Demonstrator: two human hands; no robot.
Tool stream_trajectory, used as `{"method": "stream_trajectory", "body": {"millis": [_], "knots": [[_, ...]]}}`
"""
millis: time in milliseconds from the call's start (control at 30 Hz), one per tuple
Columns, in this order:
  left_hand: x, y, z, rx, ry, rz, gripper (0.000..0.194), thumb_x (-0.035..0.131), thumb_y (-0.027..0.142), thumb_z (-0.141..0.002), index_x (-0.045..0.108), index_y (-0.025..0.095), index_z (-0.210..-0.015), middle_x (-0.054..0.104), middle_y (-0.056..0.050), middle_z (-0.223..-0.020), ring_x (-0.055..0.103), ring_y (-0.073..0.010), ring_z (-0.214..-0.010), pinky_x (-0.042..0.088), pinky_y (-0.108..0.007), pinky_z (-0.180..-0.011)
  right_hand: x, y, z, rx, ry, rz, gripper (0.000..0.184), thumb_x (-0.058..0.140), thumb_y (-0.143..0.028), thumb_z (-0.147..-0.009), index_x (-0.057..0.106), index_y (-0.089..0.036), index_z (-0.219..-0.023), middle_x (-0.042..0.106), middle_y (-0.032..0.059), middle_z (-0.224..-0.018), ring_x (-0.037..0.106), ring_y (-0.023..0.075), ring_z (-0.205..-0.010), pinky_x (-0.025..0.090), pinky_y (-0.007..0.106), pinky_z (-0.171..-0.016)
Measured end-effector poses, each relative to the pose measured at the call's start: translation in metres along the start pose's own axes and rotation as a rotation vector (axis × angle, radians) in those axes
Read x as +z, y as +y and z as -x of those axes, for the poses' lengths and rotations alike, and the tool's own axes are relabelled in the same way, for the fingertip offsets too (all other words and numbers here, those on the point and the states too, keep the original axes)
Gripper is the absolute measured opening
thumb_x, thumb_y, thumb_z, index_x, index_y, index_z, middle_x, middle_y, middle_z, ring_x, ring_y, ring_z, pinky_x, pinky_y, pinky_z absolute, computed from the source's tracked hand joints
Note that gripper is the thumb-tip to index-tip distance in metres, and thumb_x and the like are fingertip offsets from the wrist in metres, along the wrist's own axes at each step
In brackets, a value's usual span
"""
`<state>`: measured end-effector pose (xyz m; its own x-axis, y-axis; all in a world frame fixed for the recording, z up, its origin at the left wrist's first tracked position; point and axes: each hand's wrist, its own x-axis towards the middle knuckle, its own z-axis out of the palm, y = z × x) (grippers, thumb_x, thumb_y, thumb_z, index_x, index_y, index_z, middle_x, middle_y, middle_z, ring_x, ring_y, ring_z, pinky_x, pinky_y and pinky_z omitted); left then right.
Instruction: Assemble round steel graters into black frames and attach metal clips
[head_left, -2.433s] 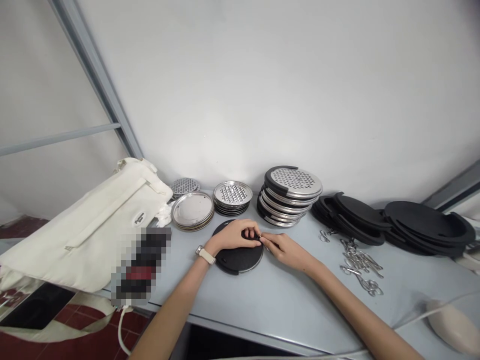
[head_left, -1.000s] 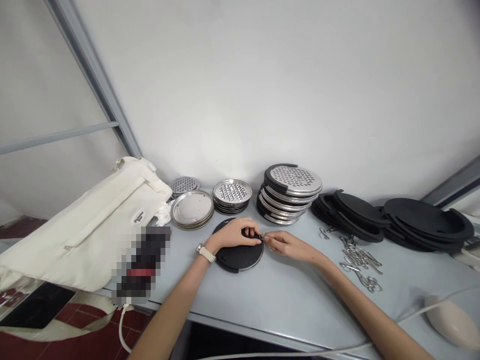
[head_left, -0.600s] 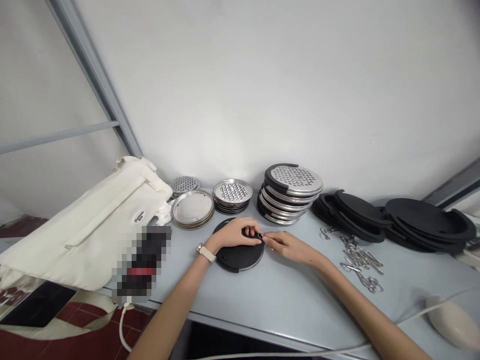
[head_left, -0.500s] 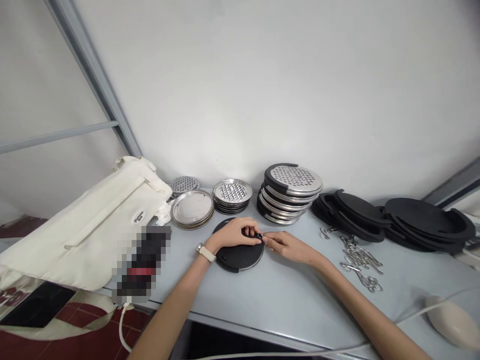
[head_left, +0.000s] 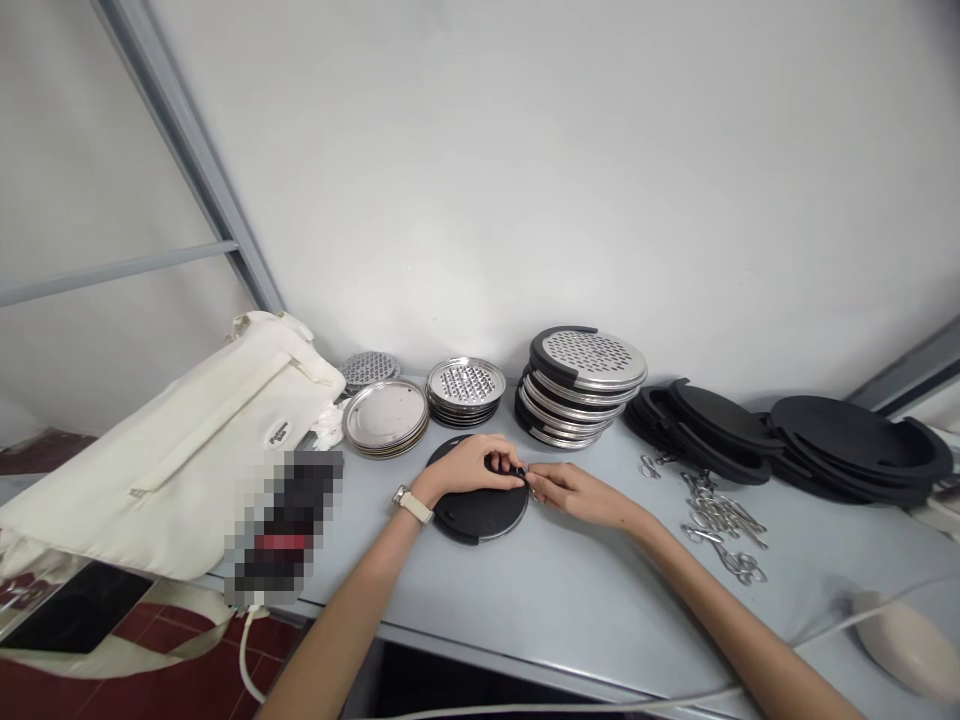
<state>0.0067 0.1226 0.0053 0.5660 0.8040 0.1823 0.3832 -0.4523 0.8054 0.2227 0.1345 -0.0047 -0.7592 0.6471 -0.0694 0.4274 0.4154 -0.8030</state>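
A round black disc (head_left: 480, 516) with a thin metallic edge lies flat on the grey table. My left hand (head_left: 471, 465) rests across its upper part, with thumb and fingers closed on the disc's right edge. Right beside those fingertips, my right hand (head_left: 574, 490) is in a pinch at the same spot on the rim. A small dark and shiny bit shows between the two hands, but the fingers cover most of it. To the right lies a loose pile of small metal clips (head_left: 720, 515).
Behind the disc stand stacks of perforated metal grater discs (head_left: 466, 385), plain metal discs (head_left: 386, 415) and black-rimmed grater discs (head_left: 589, 360). Black round pieces (head_left: 840, 435) are piled right. A white bag (head_left: 187, 460) sits left, and a white cable (head_left: 570, 708) crosses the front.
Almost nothing differs. Both hands stay at the disc's right edge, with only a tiny shift of the right fingertips.
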Motion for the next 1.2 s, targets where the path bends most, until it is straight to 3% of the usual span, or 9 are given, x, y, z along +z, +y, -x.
{"method": "stream_trajectory", "body": {"millis": [733,1067,1200], "knots": [[0.0004,0.0018,-0.0001,-0.014,0.002,-0.025,0.018,0.067,0.031,-0.075,0.065,0.015,-0.085,0.056,-0.001,-0.081,0.052,-0.0119,-0.073,0.042,-0.023,-0.07,-0.0027,0.0021,-0.0003,0.024,-0.034,-0.062,0.044,0.033,-0.055,-0.092,0.043,-0.019,-0.069,0.042,-0.0032,-0.062,0.037,0.0105,-0.056,0.035,0.024,-0.053],[0.0005,-0.0007,-0.0005,0.026,-0.002,0.009,0.019,0.069,0.03,-0.074,0.066,0.015,-0.085,0.055,-0.001,-0.08,0.051,-0.0112,-0.072,0.041,-0.023,-0.068,-0.0026,0.0026,-0.0016,0.026,-0.044,-0.03,0.028,0.035,-0.031,-0.09,0.041,-0.019,-0.065,0.042,-0.0034,-0.061,0.038,0.0104,-0.055,0.035,0.023,-0.053],[0.0007,-0.0011,-0.0009,0.009,-0.005,-0.017,0.019,0.068,0.03,-0.074,0.066,0.015,-0.086,0.056,-0.001,-0.08,0.051,-0.0119,-0.072,0.042,-0.024,-0.069,-0.002,0.0054,-0.002,0.012,-0.044,-0.017,0.026,0.036,-0.03,-0.088,0.039,-0.019,-0.064,0.039,-0.0044,-0.059,0.035,0.0099,-0.054,0.032,0.023,-0.052]]}}
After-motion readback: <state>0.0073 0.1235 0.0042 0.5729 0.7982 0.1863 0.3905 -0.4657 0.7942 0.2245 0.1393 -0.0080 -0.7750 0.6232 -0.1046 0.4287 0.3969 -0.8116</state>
